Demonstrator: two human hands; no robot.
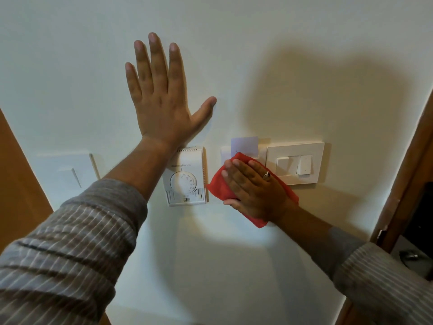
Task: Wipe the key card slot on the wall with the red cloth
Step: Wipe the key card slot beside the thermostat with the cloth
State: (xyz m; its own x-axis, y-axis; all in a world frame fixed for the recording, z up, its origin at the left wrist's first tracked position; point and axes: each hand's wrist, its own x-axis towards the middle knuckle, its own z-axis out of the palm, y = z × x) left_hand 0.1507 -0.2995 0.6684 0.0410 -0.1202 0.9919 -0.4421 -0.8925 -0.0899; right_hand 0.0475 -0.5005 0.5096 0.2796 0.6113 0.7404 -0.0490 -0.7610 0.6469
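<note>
The white key card slot (225, 154) is on the wall between a thermostat and a switch plate, with a pale card (244, 146) standing in its top. My right hand (254, 188), a ring on one finger, lies flat on the red cloth (220, 187) and presses it over the lower part of the slot, hiding most of it. My left hand (159, 95) rests flat against the bare wall above the thermostat, fingers spread, holding nothing.
A white dial thermostat (186, 178) sits just left of the cloth. A white switch plate (295, 163) is just right of it. A wooden door frame (407, 165) runs along the right edge, and brown wood (16, 174) borders the left.
</note>
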